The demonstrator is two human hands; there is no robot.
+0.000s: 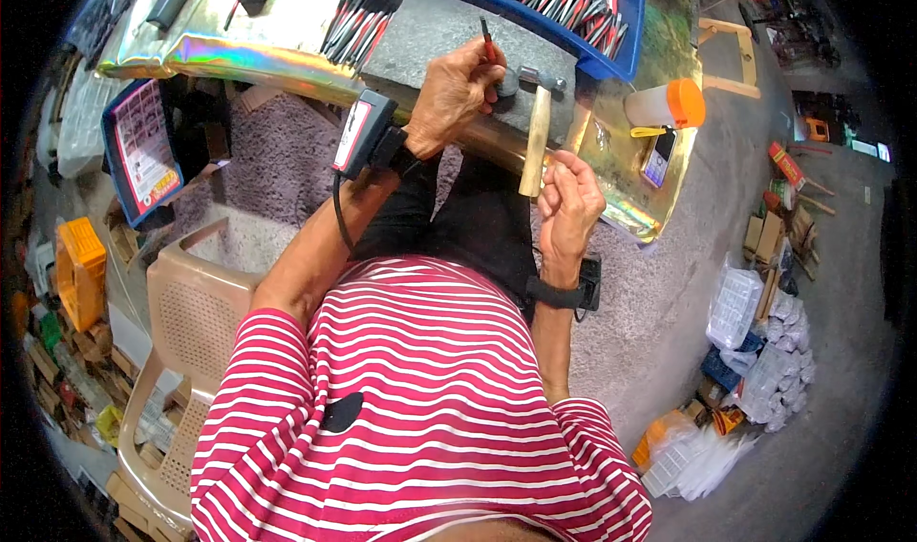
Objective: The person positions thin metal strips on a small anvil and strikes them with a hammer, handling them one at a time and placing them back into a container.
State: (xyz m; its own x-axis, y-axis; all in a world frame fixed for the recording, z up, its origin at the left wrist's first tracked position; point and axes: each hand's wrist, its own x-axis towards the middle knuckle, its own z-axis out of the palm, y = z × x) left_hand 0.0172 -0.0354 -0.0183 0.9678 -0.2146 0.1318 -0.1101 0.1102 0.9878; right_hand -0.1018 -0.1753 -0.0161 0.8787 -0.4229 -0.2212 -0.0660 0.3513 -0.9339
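My left hand (456, 93) is closed round a slim red-and-black pen-like tool (488, 42), which points up and away above a grey stone slab (420, 38). A hammer with a pale wooden handle (536, 146) lies with its metal head (543, 80) on the slab, and the handle juts past the near edge toward me. Right beside the handle's end is my right hand (570, 198), thumb and forefinger pinched together. Whatever is between those fingers is too small to make out. Both wrists wear black straps, the left one with a box-shaped device (364, 133).
Behind the slab stands a blue tray (626, 60) full of similar red-and-black tools; more (355, 31) lie loose left of the slab. An orange-lidded jar (659, 106) and a phone (658, 160) are on the gold-covered table right. A beige plastic chair (205, 303) stands at left.
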